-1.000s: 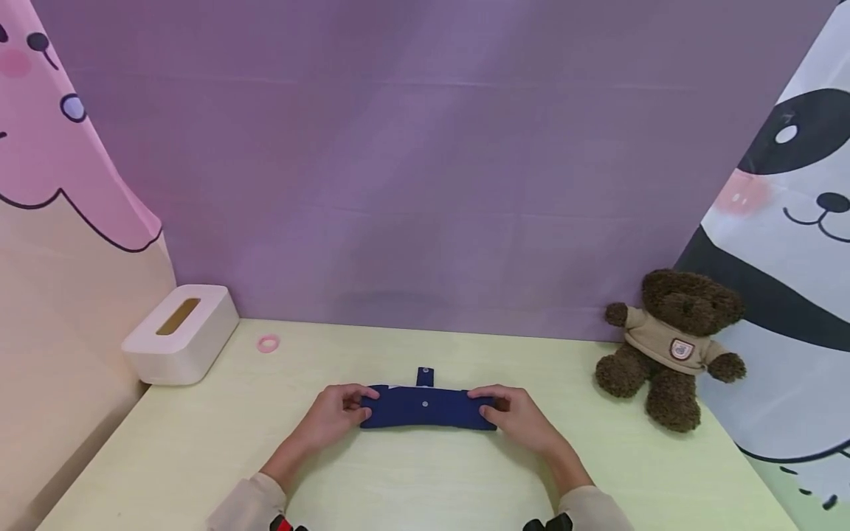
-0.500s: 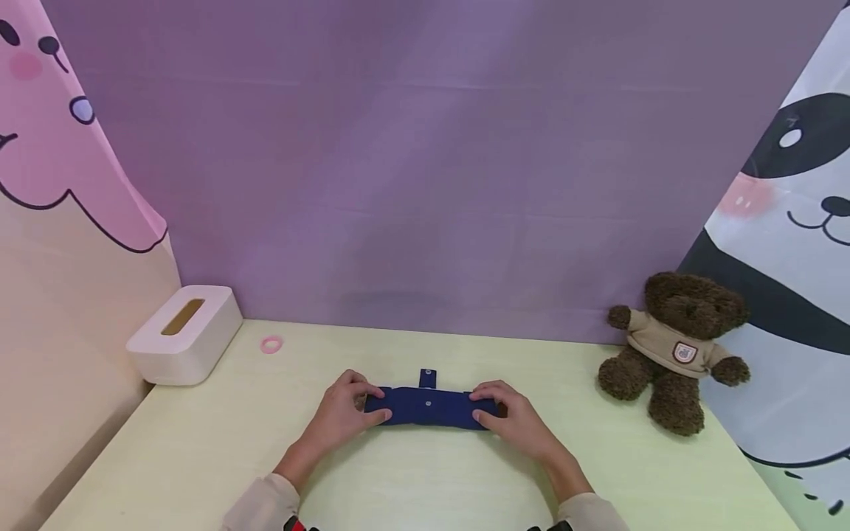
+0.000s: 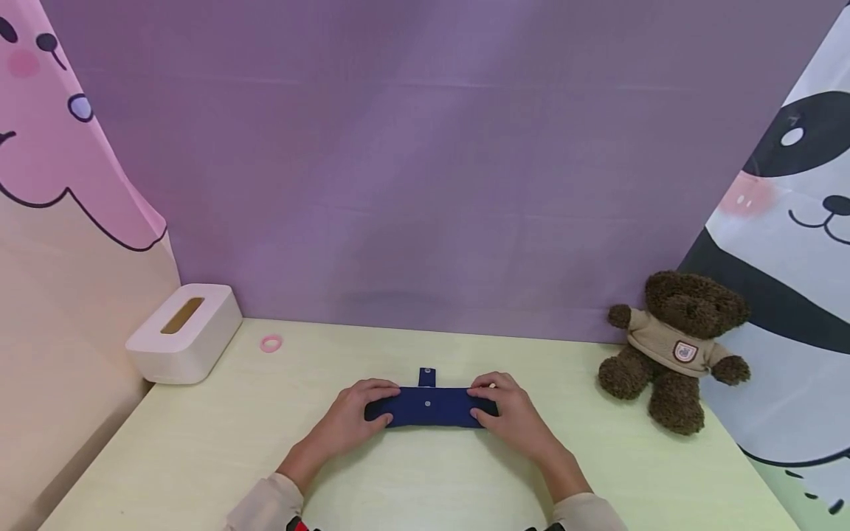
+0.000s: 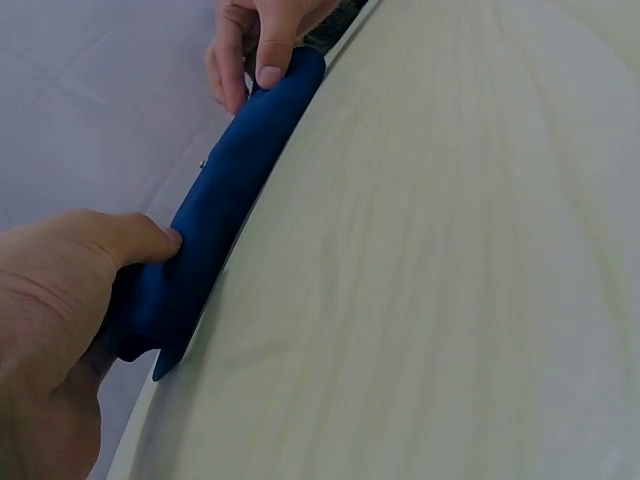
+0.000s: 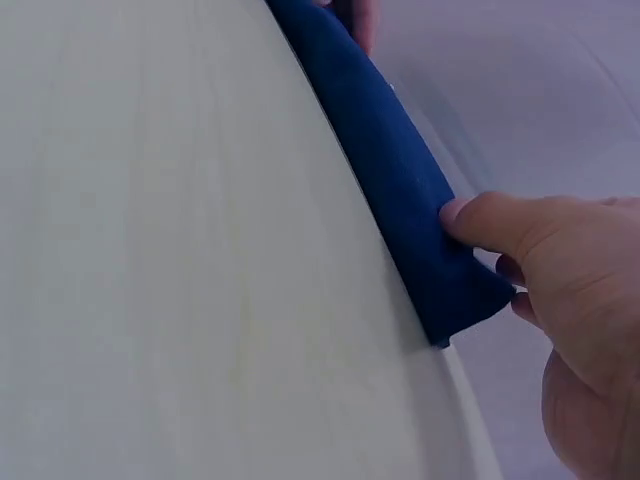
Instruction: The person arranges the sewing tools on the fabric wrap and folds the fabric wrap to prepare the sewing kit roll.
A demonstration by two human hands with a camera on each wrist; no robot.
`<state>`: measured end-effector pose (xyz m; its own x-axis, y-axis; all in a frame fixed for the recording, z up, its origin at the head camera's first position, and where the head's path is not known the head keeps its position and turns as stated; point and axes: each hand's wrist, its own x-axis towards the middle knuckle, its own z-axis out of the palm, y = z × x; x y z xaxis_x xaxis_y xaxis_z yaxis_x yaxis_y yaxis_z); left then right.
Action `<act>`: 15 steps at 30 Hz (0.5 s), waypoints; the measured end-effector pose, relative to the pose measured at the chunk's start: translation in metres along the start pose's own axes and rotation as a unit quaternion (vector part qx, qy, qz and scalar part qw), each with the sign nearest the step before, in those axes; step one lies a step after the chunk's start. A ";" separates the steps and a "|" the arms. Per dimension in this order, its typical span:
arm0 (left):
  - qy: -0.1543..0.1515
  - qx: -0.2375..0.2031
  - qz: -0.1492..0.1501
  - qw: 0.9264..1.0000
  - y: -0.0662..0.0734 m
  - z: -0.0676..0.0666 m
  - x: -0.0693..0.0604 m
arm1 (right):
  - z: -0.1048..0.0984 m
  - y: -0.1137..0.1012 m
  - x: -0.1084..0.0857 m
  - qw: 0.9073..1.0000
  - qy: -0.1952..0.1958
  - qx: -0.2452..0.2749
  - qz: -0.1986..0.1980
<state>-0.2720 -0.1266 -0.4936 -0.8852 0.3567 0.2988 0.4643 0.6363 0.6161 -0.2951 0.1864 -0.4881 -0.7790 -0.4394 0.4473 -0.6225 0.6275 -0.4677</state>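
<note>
A dark blue folded cloth (image 3: 427,408) lies as a long strip on the table, a small snap in its middle. From its far edge sticks out a short tab (image 3: 427,377) with another snap. My left hand (image 3: 352,413) grips the strip's left end, thumb on the near side and fingers along the far edge. At the other end my right hand (image 3: 514,413) holds it the same way. In the left wrist view the left thumb presses the cloth (image 4: 225,200). The right wrist view shows the right thumb on the cloth (image 5: 390,160) near its loose corner.
A white tissue box (image 3: 192,335) stands at the table's back left, with a pink ring (image 3: 271,344) beside it. A brown teddy bear (image 3: 677,350) in a beige top sits at the right. Behind the pale table (image 3: 425,487) hangs a purple curtain (image 3: 425,184).
My left hand has shifted inward along the cloth, its fingers now further over the far edge. The strip looks straighter and flatter. The right hand has stayed at its end, its fingers slightly rearranged.
</note>
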 end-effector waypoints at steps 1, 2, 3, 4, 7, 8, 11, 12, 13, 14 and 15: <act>-0.001 -0.002 -0.001 1.000 0.000 0.000 0.000 | -0.001 -0.002 0.000 1.000 -0.003 -0.009 -0.005; -0.002 -0.001 0.001 1.000 -0.001 0.000 0.000 | -0.002 -0.004 0.001 1.000 -0.008 -0.013 -0.007; -0.002 -0.001 0.002 1.000 -0.001 0.001 0.000 | -0.003 -0.006 0.001 1.000 -0.014 -0.019 -0.006; -0.003 -0.001 0.003 1.000 -0.001 0.001 0.000 | -0.003 -0.008 0.002 0.999 -0.018 -0.026 -0.006; -0.006 0.000 0.008 1.000 -0.002 0.001 0.000 | -0.003 -0.008 0.002 0.999 -0.028 -0.036 -0.010; -0.006 0.000 0.009 1.000 -0.002 0.001 0.000 | -0.002 -0.007 0.002 0.999 -0.030 -0.036 -0.015; -0.010 -0.006 0.006 1.000 -0.002 0.001 -0.001 | -0.001 -0.004 0.002 0.999 -0.033 -0.021 -0.022; -0.011 -0.007 0.005 1.000 -0.002 0.001 -0.001 | 0.000 -0.002 0.002 0.999 -0.032 -0.011 -0.022; -0.013 -0.013 0.002 1.000 -0.002 0.001 -0.001 | 0.001 0.000 0.002 0.999 -0.031 0.000 -0.018; -0.015 -0.015 0.002 1.000 -0.002 0.001 0.000 | 0.002 0.001 0.002 0.999 -0.030 0.011 -0.009; -0.016 -0.019 0.002 1.000 -0.002 0.001 0.000 | 0.002 0.003 0.001 0.999 -0.029 0.027 0.002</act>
<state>-0.2726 -0.1273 -0.4957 -0.8821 0.3800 0.2783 0.4651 0.6096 0.6419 -0.2981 0.1860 -0.4905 -0.7835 -0.4747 0.4010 -0.6214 0.5947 -0.5101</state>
